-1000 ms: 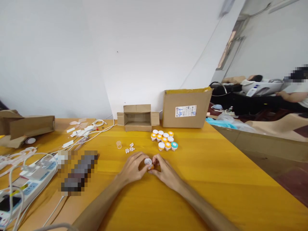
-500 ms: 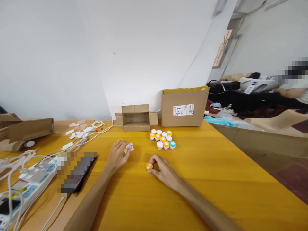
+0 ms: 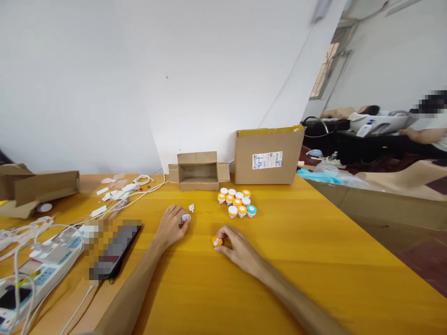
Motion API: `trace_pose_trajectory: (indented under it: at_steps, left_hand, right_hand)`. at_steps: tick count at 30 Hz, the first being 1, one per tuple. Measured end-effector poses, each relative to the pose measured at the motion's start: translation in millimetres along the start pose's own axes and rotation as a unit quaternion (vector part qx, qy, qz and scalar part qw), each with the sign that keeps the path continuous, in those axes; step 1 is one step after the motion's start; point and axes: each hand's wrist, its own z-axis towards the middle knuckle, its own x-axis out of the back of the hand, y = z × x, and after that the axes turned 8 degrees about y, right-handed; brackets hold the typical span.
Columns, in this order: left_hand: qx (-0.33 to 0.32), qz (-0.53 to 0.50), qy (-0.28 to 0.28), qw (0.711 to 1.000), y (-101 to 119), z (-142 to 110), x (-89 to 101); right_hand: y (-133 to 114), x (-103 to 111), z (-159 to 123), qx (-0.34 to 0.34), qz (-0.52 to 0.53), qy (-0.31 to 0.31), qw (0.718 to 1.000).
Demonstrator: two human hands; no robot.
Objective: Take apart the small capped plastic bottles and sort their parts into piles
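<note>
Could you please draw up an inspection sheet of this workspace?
Surface: wooden table.
Work items: white cup; orange-rimmed piece; white lattice part; round-topped pieces, grouped.
Clutter: paper scraps, open carton, labelled box.
Hands: left hand holds the cup; right hand pinches the orange-rimmed piece.
Cables: white cables over a power strip, left.
Surroundings: white wall; seated person, right, partly out of view.
</note>
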Motion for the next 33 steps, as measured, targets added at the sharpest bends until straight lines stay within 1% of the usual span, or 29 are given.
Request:
trace_pose_trajectory:
  at_steps: [6,10,13,16,19,23,28,33]
  left_hand:
    - [0.010,-0.016,0.031,0.999,3,-1,-2.1]
    - [0.011,-0.070,0.033,0.997,20,-3,-8.5]
    - [-0.016,-0.149,-0.014,0.989,42,-5,-13.4]
    - [-0.020,-0.213,-0.054,0.975,63,-7,-16.0]
    - [-0.017,-0.248,-0.080,0.965,73,-8,-17.4]
    - [-0.009,-0.256,-0.091,0.962,73,-9,-19.7]
    - [-0.005,-0.263,-0.093,0.960,71,-8,-20.6]
    - [-0.004,-0.250,-0.096,0.963,68,-7,-19.6]
  right_hand:
    - [0,0,1,-0.011,0.002,-0.003,1.000]
    - [-1,0,1,-0.018,0.002,0.001,1.000]
    - [-1,0,1,-0.029,0.000,-0.005,1.000]
    - [0,0,0,-0.029,0.001,-0.004,1.000]
    - [3,-1,0,-0.027,0.002,0.002,1.000]
    - [3,-2,0,-0.034,0.002,0.003,0.999]
    - [-3,1,1,-0.038,0.008,-0.011,0.999]
    - [-5,2,1,-0.017,0.000,-0.015,1.000]
